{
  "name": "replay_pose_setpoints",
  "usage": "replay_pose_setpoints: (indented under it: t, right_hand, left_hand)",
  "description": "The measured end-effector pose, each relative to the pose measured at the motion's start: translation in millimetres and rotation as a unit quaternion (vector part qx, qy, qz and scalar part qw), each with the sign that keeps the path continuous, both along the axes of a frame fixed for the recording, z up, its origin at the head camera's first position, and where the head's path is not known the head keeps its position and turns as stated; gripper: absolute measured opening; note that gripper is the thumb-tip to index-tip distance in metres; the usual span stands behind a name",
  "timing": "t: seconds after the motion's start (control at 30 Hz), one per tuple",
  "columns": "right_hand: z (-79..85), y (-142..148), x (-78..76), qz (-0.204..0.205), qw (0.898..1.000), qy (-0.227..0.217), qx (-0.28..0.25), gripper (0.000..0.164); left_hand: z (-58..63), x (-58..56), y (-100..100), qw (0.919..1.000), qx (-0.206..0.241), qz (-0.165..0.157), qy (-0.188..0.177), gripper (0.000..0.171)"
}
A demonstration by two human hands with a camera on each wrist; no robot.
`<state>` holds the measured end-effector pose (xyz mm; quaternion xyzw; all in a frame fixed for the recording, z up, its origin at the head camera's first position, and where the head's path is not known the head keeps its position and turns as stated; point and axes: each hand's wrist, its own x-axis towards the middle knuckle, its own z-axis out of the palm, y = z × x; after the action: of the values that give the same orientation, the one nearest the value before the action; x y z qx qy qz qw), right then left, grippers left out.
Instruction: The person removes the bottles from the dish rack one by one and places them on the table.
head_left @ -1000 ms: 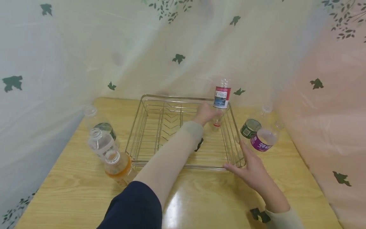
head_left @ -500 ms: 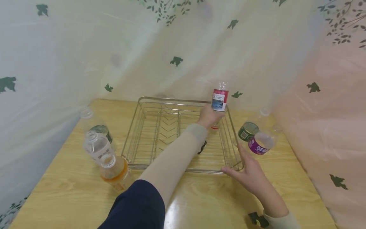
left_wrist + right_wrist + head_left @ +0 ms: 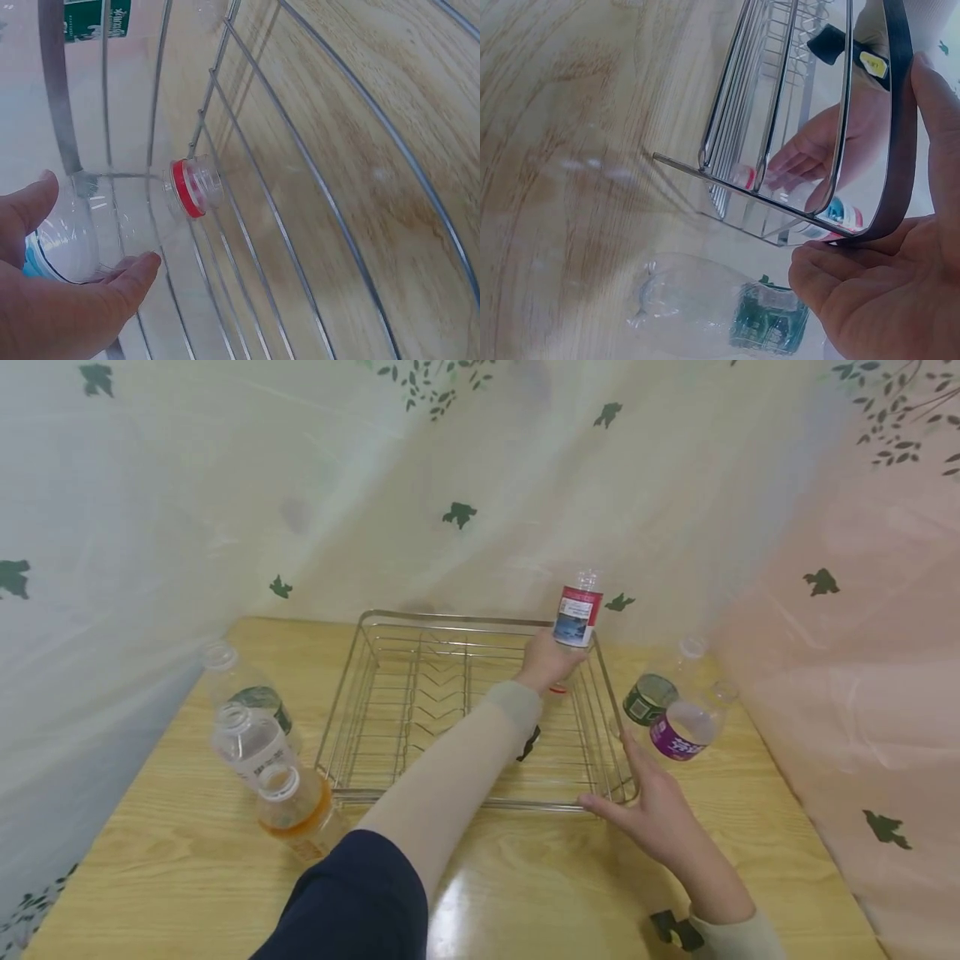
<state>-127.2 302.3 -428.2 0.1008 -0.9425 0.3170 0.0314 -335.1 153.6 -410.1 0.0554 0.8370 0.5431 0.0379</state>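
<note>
A clear plastic bottle [image 3: 577, 617] with a red, white and blue label is upside down in the right back part of a wire dish rack [image 3: 480, 804]. My left hand [image 3: 546, 662] grips it below the label. In the left wrist view its thumb and finger curl round the clear bottle shoulder [image 3: 127, 225], and the red neck ring [image 3: 187, 187] is near the wires. My right hand [image 3: 660, 814] holds the rack's front right corner, with the thumb at the front rim and fingers along the right side; the right wrist view shows bent fingers [image 3: 840, 277] against the dark rim [image 3: 904, 135].
Left of the rack stand three clear bottles: one with a green label [image 3: 258, 697], one with a white label [image 3: 255, 747] and one with an orange band [image 3: 303, 827]. To the right are a green-labelled bottle [image 3: 651, 697] and a purple-labelled bottle [image 3: 677, 739]. A patterned curtain [image 3: 337, 485] hangs behind.
My left hand has shifted a little to the right and now covers more of the upturned bottle's neck. My right hand stays at the rack's corner. The head view has shifted slightly.
</note>
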Motion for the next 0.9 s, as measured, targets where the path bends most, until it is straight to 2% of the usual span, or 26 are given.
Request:
replay_pose_setpoints:
  t: [0.2,0.43,0.6,0.77,0.9]
  right_hand:
    - [-0.8,0.8,-1.8,0.001,1.0,0.002,0.003,0.118]
    - [-2.4,2.0,-2.2,-0.001,1.0,-0.008,0.003,0.118]
    - [-1.8,3.5,-0.3,-0.002,1.0,-0.011,0.002,0.117]
    - [-1.3,2.6,-0.1,0.003,1.0,-0.004,-0.001,0.117]
    - [-1.5,1.3,-2.1,0.004,1.0,-0.001,-0.001,0.117]
  left_hand:
    - [4.1,1.9,-6.3,0.9999,0.009,0.008,0.001,0.037]
    - [9.4,8.3,-14.3,0.9997,0.019,-0.01,0.011,0.039]
    - [17.6,17.7,-18.7,0.9996,0.01,-0.02,0.018,0.04]
    - [28.1,28.8,-27.5,0.999,0.03,-0.031,0.012,0.043]
    - [37.8,38.7,-37.7,0.9988,0.027,-0.035,0.022,0.049]
